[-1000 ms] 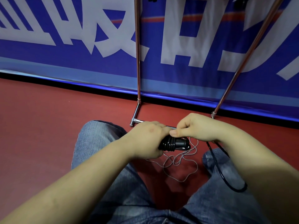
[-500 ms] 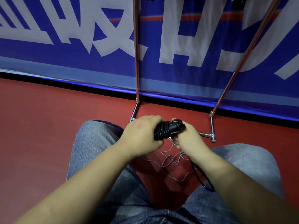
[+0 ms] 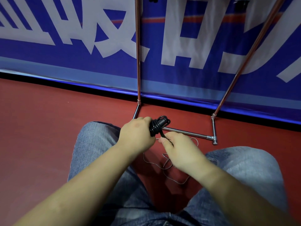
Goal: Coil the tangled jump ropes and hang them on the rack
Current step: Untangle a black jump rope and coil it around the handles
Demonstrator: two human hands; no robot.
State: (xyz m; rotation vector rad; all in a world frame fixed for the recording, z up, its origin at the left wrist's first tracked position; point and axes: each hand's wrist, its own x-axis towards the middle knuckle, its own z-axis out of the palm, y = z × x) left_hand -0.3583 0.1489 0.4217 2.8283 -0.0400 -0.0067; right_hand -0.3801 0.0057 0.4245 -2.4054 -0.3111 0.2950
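My left hand (image 3: pixel 136 136) grips the black jump rope (image 3: pixel 157 126), whose handles are bundled together with several turns of black cord wound round them. My right hand (image 3: pixel 180 150) sits just below and right of the bundle and pinches the free end of the black cord, which runs up into the coil. A thin grey jump rope (image 3: pixel 169 165) lies in a loose tangle on the red floor between my knees. The rack (image 3: pixel 138 62) stands ahead: two copper-coloured uprights on a chrome base bar. Its top is out of view.
A blue banner with large white characters (image 3: pixel 97 30) covers the wall behind the rack. My knees in blue jeans (image 3: pixel 91 144) frame the floor. Dark items hang at the top edge near the rack (image 3: pixel 241 0).
My right hand has come off the top of the bundle and swung down under it with the cord, adding a turn. The loose black loop by my right knee has been drawn in.
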